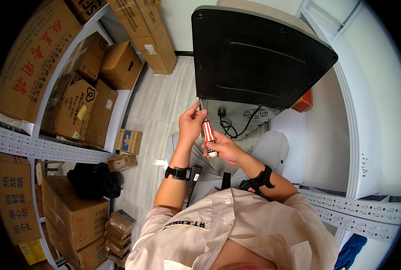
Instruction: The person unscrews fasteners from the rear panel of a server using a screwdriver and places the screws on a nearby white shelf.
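Striped screwdriver (pixel 208 137) in right hand (pixel 225 148); left hand (pixel 190 123) steadies tip

Screwdriver (pixel 208 137): shaft tip hidden behind left hand (pixel 190 126) at the lower edge of the black appliance panel (pixel 254 58); handle partly covered by right hand (pixel 225 148). Screw under the tip too small to tell. Panel's upper edge cut off by frame.
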Demonstrator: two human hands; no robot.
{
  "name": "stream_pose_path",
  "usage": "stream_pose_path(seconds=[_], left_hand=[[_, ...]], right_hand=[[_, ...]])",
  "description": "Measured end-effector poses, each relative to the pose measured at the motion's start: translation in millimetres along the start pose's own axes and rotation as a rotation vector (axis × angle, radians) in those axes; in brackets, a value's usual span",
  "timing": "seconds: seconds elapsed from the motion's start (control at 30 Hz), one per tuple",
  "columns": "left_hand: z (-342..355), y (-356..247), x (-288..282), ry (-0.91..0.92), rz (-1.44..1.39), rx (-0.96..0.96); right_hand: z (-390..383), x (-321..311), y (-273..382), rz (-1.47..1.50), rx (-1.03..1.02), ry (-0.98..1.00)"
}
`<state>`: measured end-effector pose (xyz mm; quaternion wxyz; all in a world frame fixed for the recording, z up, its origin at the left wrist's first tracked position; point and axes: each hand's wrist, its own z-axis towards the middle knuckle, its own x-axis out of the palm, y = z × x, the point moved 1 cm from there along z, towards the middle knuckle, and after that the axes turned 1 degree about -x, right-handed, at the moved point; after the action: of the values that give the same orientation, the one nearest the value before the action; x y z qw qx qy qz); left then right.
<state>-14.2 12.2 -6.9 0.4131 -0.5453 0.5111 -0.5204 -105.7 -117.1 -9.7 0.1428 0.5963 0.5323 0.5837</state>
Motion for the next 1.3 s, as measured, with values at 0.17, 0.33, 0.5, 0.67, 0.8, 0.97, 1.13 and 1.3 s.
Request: stream_pose_path(seconds=[0.17,0.33,0.5,0.67,0.8,0.97,1.13,1.3], left_hand=[[0,-3,-1,-0.009,0.008,-0.015],[-6,-8,-10,-0.023,0.071,-0.092],[-22,-9,-23,0.039,0.114,-0.155],[-32,-16,-23,0.059,0.021,-0.251],[-34,-7,-25,0.023,-0.117,-0.221],[-35,-9,-26,0.152,-0.139,-0.301],[-35,-11,-22,0.2,-0.257,-0.306],[-34,-1,-23,0.137,-0.003,-0.237]], right_hand=[[1,4,0,0.034,0.021,-0.016],[5,26,2,-0.036,-0.007,-0.124],[16,31,-1,-0.17,-0.086,-0.193],[23,30,-18,-0.288,-0.215,-0.275],[16,19,-26,-0.052,-0.044,-0.132],[-2,12,-11,0.151,0.098,0.111],[-1,22,-10,-0.051,0.011,-0.055],[0,28,-6,-0.165,0.026,-0.147]])
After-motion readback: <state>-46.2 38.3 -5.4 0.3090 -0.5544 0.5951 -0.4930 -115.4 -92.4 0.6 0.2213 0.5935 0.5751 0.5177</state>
